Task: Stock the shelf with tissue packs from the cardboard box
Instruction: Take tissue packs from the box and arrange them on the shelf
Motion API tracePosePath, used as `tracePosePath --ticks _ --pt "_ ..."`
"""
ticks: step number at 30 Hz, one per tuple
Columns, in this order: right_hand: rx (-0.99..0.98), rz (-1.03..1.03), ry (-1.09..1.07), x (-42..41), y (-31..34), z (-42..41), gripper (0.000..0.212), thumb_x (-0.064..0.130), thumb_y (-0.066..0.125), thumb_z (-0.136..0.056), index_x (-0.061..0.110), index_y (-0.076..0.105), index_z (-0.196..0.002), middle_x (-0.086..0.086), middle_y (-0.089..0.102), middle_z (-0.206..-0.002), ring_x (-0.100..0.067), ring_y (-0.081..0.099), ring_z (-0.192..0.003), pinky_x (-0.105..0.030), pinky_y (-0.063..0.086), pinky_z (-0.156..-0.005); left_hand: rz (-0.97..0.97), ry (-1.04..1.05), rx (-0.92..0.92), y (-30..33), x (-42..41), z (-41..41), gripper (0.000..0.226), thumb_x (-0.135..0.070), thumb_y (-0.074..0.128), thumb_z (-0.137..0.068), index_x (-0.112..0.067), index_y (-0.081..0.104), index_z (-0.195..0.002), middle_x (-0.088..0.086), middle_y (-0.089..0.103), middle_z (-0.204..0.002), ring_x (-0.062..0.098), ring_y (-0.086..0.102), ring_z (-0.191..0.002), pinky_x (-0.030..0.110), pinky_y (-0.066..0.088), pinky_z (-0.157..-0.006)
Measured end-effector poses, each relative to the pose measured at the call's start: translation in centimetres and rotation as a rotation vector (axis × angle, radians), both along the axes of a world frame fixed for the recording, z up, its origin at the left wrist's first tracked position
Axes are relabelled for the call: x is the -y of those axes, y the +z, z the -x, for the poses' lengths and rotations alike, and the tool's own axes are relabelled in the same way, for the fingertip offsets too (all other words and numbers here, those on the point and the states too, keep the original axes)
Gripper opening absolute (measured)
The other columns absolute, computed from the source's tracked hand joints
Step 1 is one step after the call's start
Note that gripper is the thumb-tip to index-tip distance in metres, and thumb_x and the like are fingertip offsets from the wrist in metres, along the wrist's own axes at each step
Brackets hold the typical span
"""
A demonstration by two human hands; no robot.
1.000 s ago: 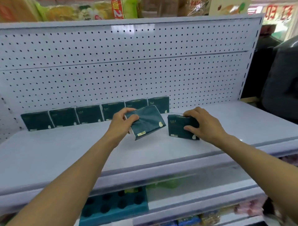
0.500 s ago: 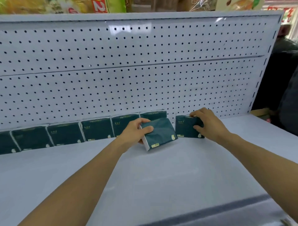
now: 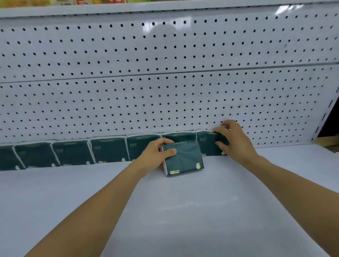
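Observation:
Several dark green tissue packs (image 3: 108,151) stand in a row along the back of the white shelf (image 3: 183,211), against the pegboard. My right hand (image 3: 233,140) grips the pack at the row's right end (image 3: 207,145), which stands upright against the pegboard. My left hand (image 3: 156,154) holds another dark green pack (image 3: 185,159) by its left edge, just in front of the row and resting on the shelf, slightly tilted. The cardboard box is not in view.
The white pegboard back wall (image 3: 165,82) rises behind the row. Bare shelf surface lies to the right of my right hand (image 3: 284,161). Packaged goods show along the top edge (image 3: 82,1). A brown edge (image 3: 328,141) sits at far right.
Both hands have moved towards the back of the shelf. The right-hand pack now stands against the pegboard at the row's end; the left-hand pack has come nearer to the row.

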State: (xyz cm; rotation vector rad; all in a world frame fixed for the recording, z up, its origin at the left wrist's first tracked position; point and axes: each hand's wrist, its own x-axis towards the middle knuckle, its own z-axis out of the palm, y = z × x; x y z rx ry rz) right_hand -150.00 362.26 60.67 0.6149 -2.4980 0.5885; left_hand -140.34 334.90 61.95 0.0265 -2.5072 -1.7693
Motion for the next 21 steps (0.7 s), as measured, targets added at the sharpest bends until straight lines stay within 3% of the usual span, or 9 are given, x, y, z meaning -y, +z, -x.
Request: tracePosePath --ticks 4,7,9,11,14,18,21 --pt "-0.101 -0.073 -0.031 0.3 -0.2 -0.1 0.041 0.021 0.072 -0.085 0.020 0.063 -0.125 -0.011 0.045 -0.137 -0.029 0.040 -0.125 -0.049 0.053 -0.080 -0.009 -0.035 -0.026 0.2 0.0 -0.5 0.027 -0.022 0.072 -0.089 -0.024 0.063 -0.115 0.001 0.069 -0.105 0.009 0.069 -0.083 0.024 0.054 -0.071" --pt "-0.226 0.030 0.010 0.4 0.4 -1.2 0.040 0.030 0.065 -0.090 0.022 0.061 -0.129 -0.010 0.049 -0.135 -0.029 0.044 -0.122 -0.048 0.049 -0.088 -0.056 -0.078 -0.057 0.4 -0.2 -1.3 0.033 -0.016 0.075 -0.086 -0.024 0.063 -0.116 -0.003 0.069 -0.112 0.012 0.070 -0.090 0.022 0.054 -0.071" --pt "-0.069 0.172 0.149 0.5 1.4 -3.1 0.042 0.047 0.054 -0.093 0.035 0.054 -0.133 0.005 0.049 -0.131 -0.014 0.044 -0.119 -0.040 0.046 -0.093 -0.095 -0.105 -0.085 0.7 -0.8 -1.6 0.039 -0.012 0.077 -0.084 -0.024 0.061 -0.117 -0.003 0.069 -0.115 0.018 0.071 -0.098 0.029 0.058 -0.077" --pt "0.162 0.170 0.352 0.7 2.2 -5.0 0.048 0.058 0.056 -0.088 0.047 0.048 -0.134 0.017 0.048 -0.126 -0.004 0.043 -0.119 -0.033 0.043 -0.096 -0.095 -0.128 -0.113 1.2 -2.0 -1.6 0.042 -0.011 0.079 -0.082 -0.025 0.059 -0.116 -0.003 0.070 -0.113 0.020 0.071 -0.099 0.035 0.059 -0.083" --pt "0.240 0.105 0.485 -0.3 2.1 -6.1 0.053 0.047 0.069 -0.081 0.048 0.051 -0.131 0.019 0.053 -0.120 -0.003 0.050 -0.114 -0.029 0.044 -0.094 -0.039 -0.184 -0.163 1.4 -5.2 -1.5 0.042 -0.015 0.080 -0.081 -0.029 0.058 -0.114 -0.006 0.069 -0.111 0.018 0.069 -0.098 0.035 0.059 -0.083" --pt "0.224 0.073 0.383 -5.1 1.4 -5.1 0.044 0.024 0.074 -0.083 0.044 0.061 -0.120 0.021 0.056 -0.106 0.000 0.051 -0.103 -0.029 0.046 -0.089 0.387 -0.080 -0.392 1.1 -8.6 -0.5 0.036 -0.041 0.066 -0.091 -0.033 0.053 -0.123 -0.018 0.056 -0.122 0.003 0.052 -0.113 0.021 0.041 -0.097" --pt "0.201 0.055 0.248 -9.0 1.2 -3.7 0.047 0.020 0.074 -0.084 0.048 0.058 -0.118 0.021 0.055 -0.108 -0.001 0.048 -0.105 -0.031 0.046 -0.091 0.717 0.090 -0.601 1.0 -9.4 1.7 0.049 -0.046 0.055 -0.096 -0.029 0.043 -0.141 -0.012 0.044 -0.143 0.009 0.038 -0.130 0.028 0.023 -0.110"
